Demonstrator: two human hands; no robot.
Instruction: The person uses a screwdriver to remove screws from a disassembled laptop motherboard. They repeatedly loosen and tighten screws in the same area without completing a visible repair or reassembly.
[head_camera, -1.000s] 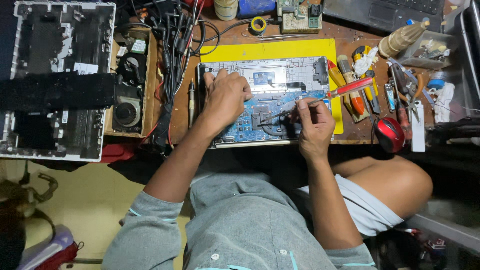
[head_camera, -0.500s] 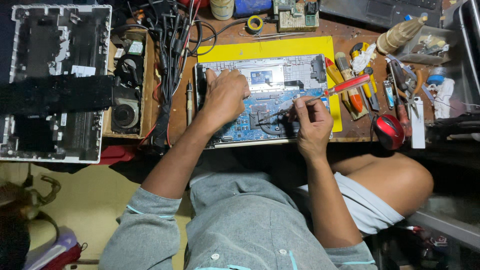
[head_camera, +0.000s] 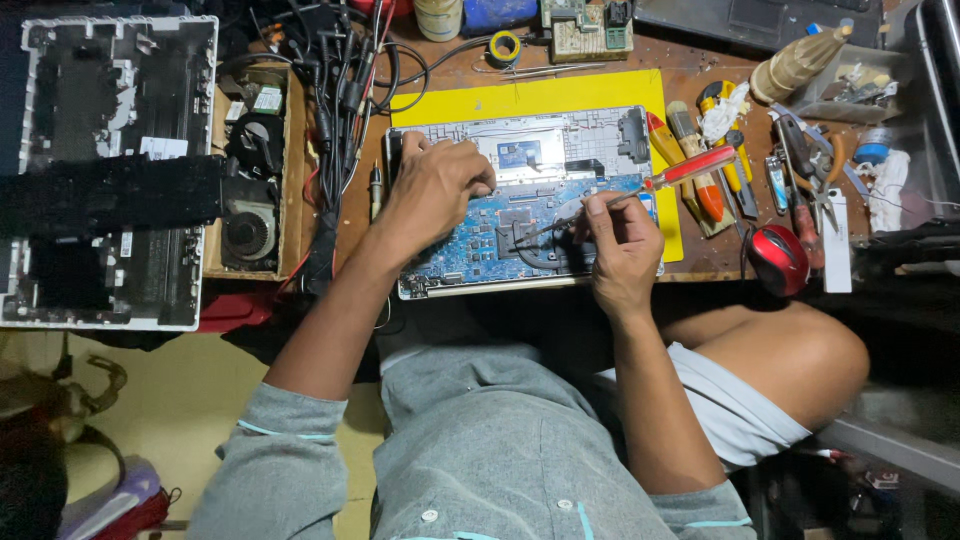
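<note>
Little has shifted since the earlier frame: on the bench (head_camera: 700, 262) the opened laptop (head_camera: 525, 205) lies steady under the flat, empty left hand (head_camera: 437, 190), while the right hand (head_camera: 622, 243) stays closed around the red-handled screwdriver (head_camera: 640, 190), tip on the board.
</note>
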